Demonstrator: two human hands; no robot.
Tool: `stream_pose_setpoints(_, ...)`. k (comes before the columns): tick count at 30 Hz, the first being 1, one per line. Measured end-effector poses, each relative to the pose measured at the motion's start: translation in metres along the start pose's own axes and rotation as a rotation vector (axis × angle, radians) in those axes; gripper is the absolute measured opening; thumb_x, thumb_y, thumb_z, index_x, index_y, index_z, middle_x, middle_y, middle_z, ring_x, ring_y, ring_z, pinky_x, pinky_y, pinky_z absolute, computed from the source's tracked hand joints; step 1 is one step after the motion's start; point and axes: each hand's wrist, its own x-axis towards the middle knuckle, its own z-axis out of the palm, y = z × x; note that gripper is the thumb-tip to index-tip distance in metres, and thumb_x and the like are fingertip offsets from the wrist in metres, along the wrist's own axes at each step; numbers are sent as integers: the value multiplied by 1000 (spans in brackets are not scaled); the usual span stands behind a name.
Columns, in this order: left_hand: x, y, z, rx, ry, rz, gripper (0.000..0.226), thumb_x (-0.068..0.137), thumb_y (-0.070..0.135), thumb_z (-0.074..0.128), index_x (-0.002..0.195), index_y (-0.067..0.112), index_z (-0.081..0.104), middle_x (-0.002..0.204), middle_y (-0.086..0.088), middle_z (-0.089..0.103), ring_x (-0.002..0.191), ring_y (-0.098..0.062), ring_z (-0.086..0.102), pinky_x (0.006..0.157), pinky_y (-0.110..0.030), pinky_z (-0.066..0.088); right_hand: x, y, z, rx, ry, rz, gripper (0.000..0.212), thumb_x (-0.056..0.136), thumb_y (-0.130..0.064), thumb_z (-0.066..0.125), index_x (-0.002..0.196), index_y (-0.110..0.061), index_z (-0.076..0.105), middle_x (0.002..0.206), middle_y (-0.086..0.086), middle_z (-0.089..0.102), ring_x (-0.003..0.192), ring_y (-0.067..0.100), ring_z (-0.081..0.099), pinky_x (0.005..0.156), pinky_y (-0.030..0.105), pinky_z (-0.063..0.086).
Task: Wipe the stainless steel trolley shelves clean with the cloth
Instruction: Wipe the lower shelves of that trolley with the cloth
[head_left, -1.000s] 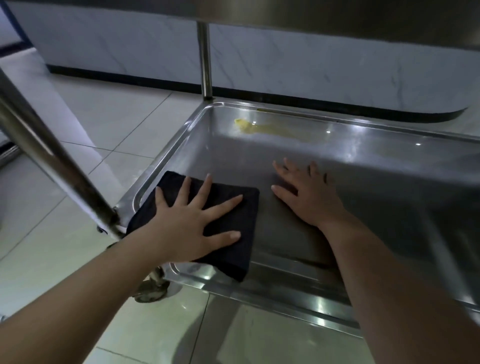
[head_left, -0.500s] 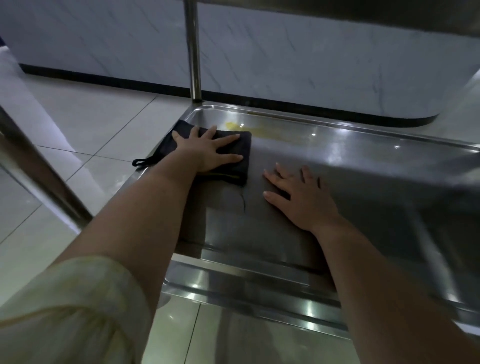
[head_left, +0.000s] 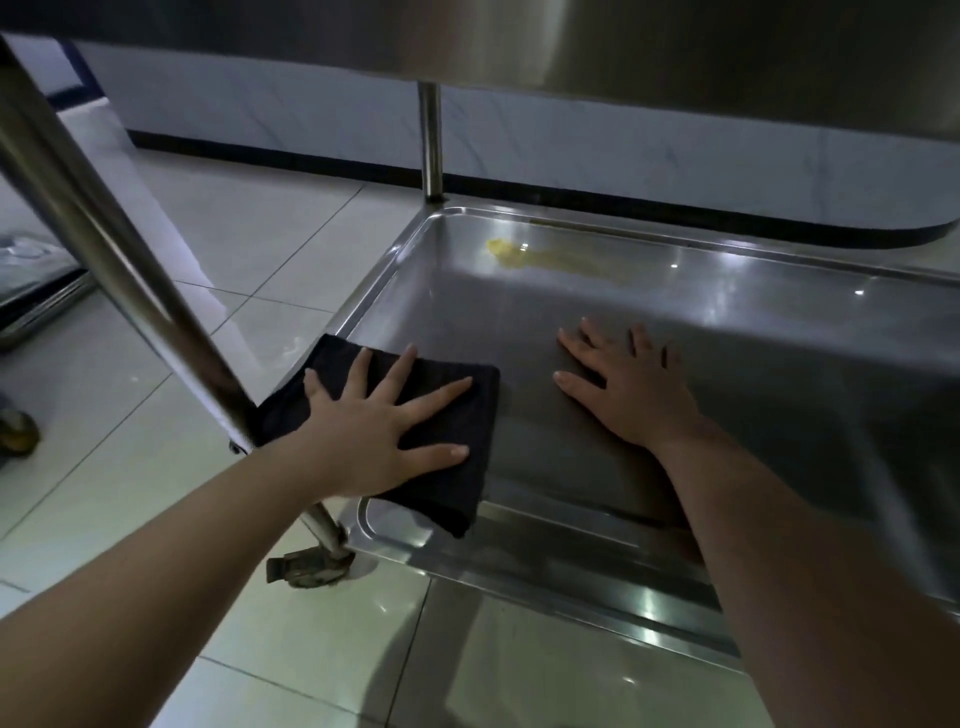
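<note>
Two hands flat, left hand (head_left: 379, 431) on cloth (head_left: 447, 441), post (head_left: 119, 260) beside

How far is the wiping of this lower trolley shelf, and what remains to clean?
Done: nothing visibly finished. In hand: the left hand presses the black cloth flat on the near left corner of the lower shelf, while the right hand rests bare on the steel. Left: the yellow stain near the far edge is unwiped, plus the right part of the shelf.

No readable text, labels, brands, numbers or signs anywhere in view
</note>
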Motion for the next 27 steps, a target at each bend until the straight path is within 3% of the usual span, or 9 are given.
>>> stream_pose_setpoints(10,150,30,-56,-11,104,-74,70,82,85,24,141,66,-9,164,4,-13,147,-42,-11,104,-79,-5,3,3,0,26,52,13,63,94,-69,31,152,-47,18,162,-19,6,150,31,-2,117,59,-3)
stream_pose_setpoints(15,149,34,-49,16,170,-78,68,85,82,21,143,64,-10,164,2,-11,148,-41,-10,106,-78,-5,3,1,-4,-13,79,12,67,92,-71,32,152,-43,21,163,-15,12,150,32,4,115,64,0)
stream_pose_setpoints(18,143,33,-45,6,173,-84,68,84,83,22,141,66,-11,164,3,-11,148,-39,-10,107,-77,-5,-10,8,-9,-79,16,17,70,91,-74,26,153,-45,13,163,-15,5,150,29,3,113,69,-2)
stream_pose_setpoints(23,142,36,-45,-9,171,-85,67,85,83,22,141,66,-10,164,4,-11,149,-39,-10,107,-76,-6,-73,78,-25,-50,-122,210,70,89,-77,23,150,-53,-3,162,-18,-10,150,29,-8,118,60,-1)
stream_pose_setpoints(27,133,52,-43,-34,165,-83,68,83,84,21,141,67,-8,165,4,-10,148,-39,-11,107,-76,-7,-103,105,-22,-124,-96,303,67,87,-79,14,148,-57,-7,161,-21,-13,150,32,-9,116,63,-4)
